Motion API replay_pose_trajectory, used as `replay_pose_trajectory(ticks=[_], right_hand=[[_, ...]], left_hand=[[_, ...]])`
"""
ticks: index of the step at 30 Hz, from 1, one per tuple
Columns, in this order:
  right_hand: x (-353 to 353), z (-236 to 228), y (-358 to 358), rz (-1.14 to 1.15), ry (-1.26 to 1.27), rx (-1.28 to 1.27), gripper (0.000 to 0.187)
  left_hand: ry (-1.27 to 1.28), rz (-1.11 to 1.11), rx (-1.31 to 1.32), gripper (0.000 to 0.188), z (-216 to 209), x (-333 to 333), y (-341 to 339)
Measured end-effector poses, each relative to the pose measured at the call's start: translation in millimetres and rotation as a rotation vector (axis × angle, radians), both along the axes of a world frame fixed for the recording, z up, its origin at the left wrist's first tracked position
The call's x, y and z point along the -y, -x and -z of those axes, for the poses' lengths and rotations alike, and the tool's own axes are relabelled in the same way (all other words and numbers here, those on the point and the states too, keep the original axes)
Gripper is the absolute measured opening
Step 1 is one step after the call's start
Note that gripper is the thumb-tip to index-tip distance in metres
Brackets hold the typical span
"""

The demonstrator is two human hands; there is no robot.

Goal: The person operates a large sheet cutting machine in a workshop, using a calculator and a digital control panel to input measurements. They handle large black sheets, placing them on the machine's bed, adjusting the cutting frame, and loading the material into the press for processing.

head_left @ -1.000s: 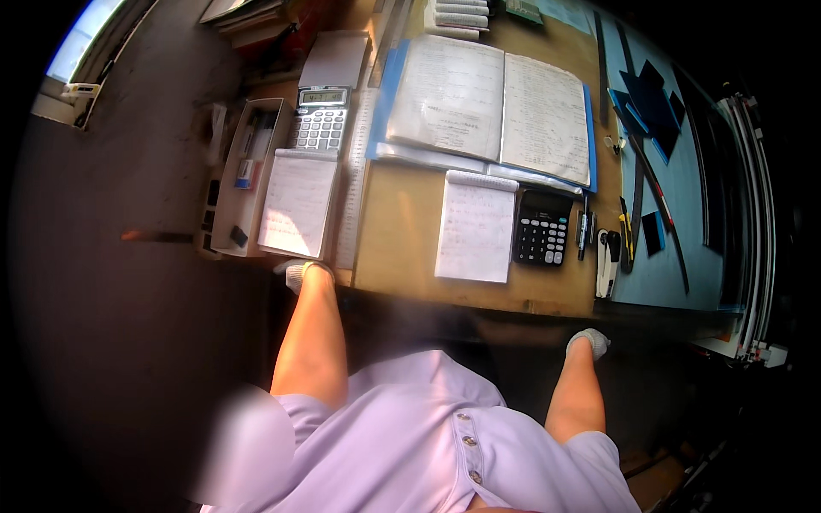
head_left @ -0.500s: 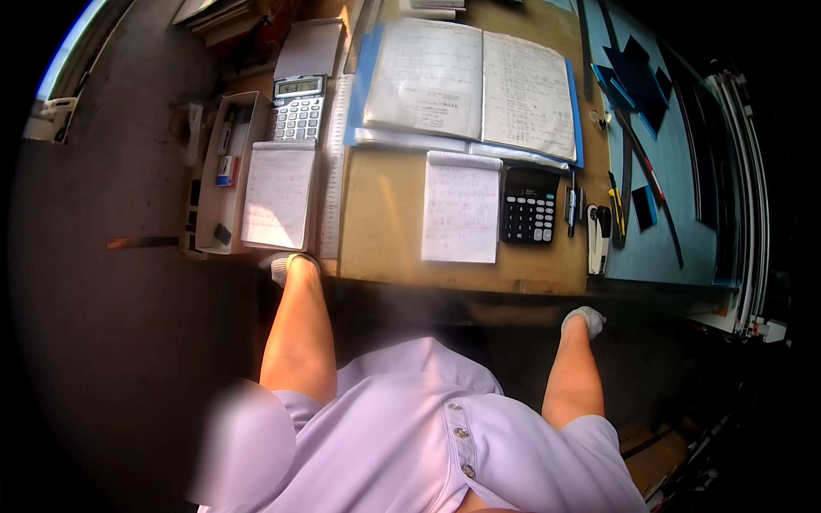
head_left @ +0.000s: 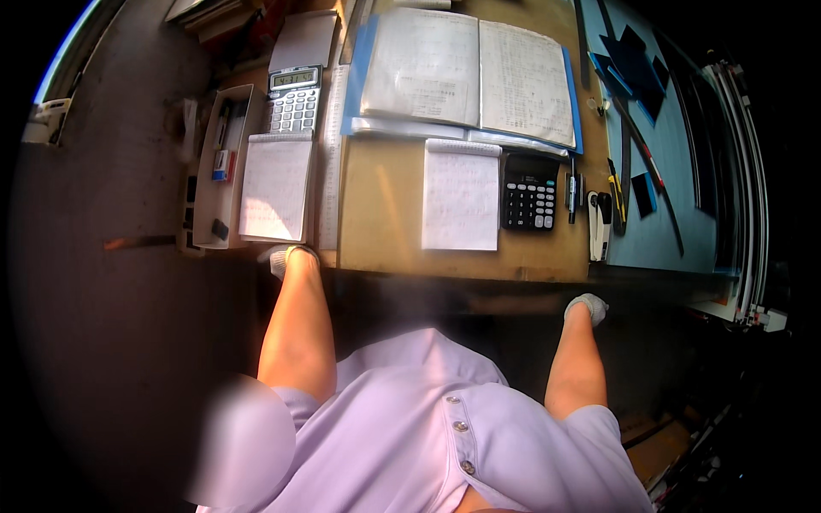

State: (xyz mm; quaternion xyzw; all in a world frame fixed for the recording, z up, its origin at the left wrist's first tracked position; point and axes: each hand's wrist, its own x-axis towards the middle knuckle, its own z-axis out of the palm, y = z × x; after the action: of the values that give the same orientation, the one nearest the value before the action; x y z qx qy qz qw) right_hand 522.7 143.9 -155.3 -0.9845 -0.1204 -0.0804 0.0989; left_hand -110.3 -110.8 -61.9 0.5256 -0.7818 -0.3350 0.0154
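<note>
Head view, left hand (head_left: pixel 286 256) at desk (head_left: pixel 385 205) edge, right hand (head_left: pixel 588 306) below, fingers' state unclear.

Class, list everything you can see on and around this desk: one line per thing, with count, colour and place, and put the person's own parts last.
Wooden desk: one, brown, centre.
Open ledger book in blue folder: one, white pages, far centre.
White lined notepads: two, one at the near centre, one at the left.
Black desk calculator: one, right of the centre notepad.
Grey desk calculator: one, far left.
White pen tray: one, left edge.
White stapler: one, right of the black calculator.
Blue cutting mat: one, right.
Left hand: gloved, at the near left desk edge.
Right hand: gloved, below the near right edge.
</note>
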Motion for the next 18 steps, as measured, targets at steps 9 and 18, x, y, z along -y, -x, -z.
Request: replay_pose_trajectory(ticks=[9, 18], right_hand=[[-3.5, -18.8, -10.5, -0.007, -0.024, -0.218, 0.043], [34.1, -116.8, 67.5, -0.361, -0.337, -0.066, 0.052]], left_hand=[[0.015, 0.026, 0.024, 0.077, 13.3, 3.3, 2.4], [0.001, -0.028, 0.031, 0.076, -18.9, -2.9, -2.3]])
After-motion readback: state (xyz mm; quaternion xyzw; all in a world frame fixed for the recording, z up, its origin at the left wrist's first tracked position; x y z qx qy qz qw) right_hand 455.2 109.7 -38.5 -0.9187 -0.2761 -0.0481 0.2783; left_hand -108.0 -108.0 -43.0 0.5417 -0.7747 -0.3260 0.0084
